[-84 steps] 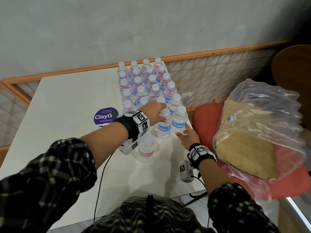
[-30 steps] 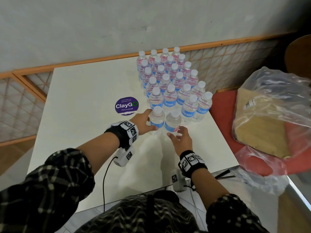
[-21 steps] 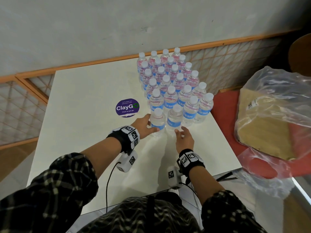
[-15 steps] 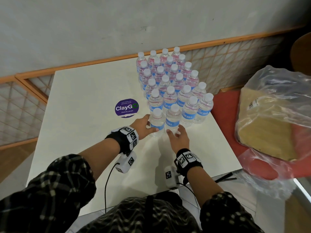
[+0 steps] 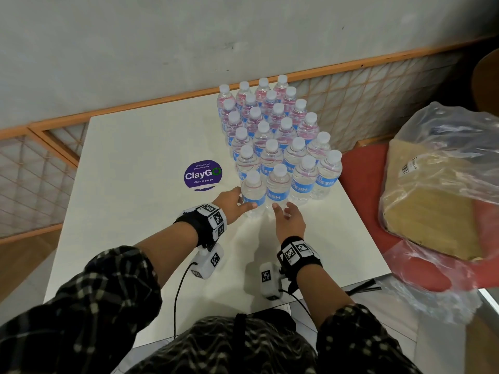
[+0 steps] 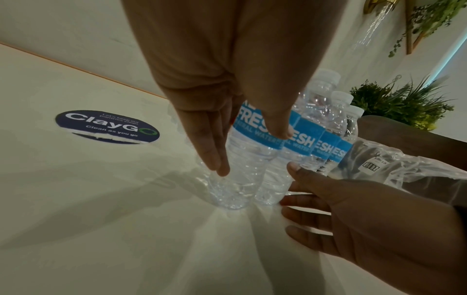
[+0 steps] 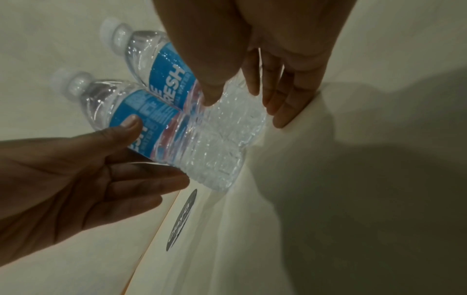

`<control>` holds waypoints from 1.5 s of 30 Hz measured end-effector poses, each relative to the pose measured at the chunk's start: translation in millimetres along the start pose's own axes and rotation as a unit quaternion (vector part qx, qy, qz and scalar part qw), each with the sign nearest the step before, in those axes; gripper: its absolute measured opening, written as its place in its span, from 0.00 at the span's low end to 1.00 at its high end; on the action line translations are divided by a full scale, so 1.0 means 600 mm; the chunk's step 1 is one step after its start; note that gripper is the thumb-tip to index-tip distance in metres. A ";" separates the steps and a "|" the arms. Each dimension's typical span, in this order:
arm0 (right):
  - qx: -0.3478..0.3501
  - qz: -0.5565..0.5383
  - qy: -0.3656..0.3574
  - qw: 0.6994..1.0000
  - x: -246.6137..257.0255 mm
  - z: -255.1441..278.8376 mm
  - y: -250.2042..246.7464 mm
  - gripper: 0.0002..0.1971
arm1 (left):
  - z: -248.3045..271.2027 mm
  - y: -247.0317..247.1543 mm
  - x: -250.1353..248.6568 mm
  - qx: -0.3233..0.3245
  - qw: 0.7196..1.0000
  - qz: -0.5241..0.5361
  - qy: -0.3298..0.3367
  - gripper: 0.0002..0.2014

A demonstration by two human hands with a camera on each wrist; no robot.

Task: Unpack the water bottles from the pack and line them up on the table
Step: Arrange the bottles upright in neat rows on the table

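Several clear water bottles with blue labels and white caps stand in close rows [image 5: 272, 136] on the white table [image 5: 140, 147]. My left hand [image 5: 240, 201] touches the front-left bottle [image 5: 253, 191]. In the left wrist view its thumb [image 6: 278, 127] lies on the label and its straight fingers [image 6: 212, 151] run down that bottle's [image 6: 242, 159] left side. My right hand [image 5: 285, 214] is flat and spread just in front of the neighbouring front bottle [image 5: 278, 188]. Its thumb [image 7: 211, 93] is at that bottle's [image 7: 164, 65] lower body; I cannot tell if it touches.
A round purple ClayGo sticker [image 5: 203, 175] lies left of the bottles. Right of the table stands a red chair [image 5: 359, 184] carrying a clear plastic bag [image 5: 437, 201] with tan cardboard inside. An orange-railed lattice [image 5: 351, 98] and a grey wall run behind.
The two front bottles have been pushed back against the rows. My left hand stays on the front-left bottle; my right hand has drawn slightly back from the other.
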State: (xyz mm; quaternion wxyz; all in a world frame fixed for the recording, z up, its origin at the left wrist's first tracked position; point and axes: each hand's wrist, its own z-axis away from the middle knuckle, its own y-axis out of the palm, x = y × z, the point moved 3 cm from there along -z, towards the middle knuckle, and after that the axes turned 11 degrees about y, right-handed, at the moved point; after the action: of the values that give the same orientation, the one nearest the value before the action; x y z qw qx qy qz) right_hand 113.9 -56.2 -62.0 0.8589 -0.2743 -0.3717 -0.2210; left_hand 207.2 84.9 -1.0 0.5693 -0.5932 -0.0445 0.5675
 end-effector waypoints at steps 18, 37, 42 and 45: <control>0.016 0.312 -0.301 0.901 0.221 0.076 -0.087 0.24 | 0.000 -0.113 -0.097 -0.046 0.981 -0.071 0.177 0.30; 0.022 0.412 -0.312 0.856 0.237 0.053 -0.069 0.22 | -0.007 -0.103 -0.107 -0.061 0.983 -0.115 0.131 0.20; 0.038 0.405 -0.319 0.856 0.238 0.051 -0.072 0.25 | -0.009 -0.103 -0.107 -0.055 0.983 -0.120 0.125 0.19; 0.033 0.314 -0.317 0.894 0.244 0.050 -0.109 0.26 | -0.009 -0.105 -0.111 -0.033 0.978 -0.161 0.125 0.27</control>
State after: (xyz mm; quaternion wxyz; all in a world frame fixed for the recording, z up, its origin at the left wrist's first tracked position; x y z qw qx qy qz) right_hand 151.8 -112.2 86.2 0.7285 -0.4040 -0.5259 0.1715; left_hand 225.2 56.8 84.3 0.6344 -0.6632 -0.0865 0.3876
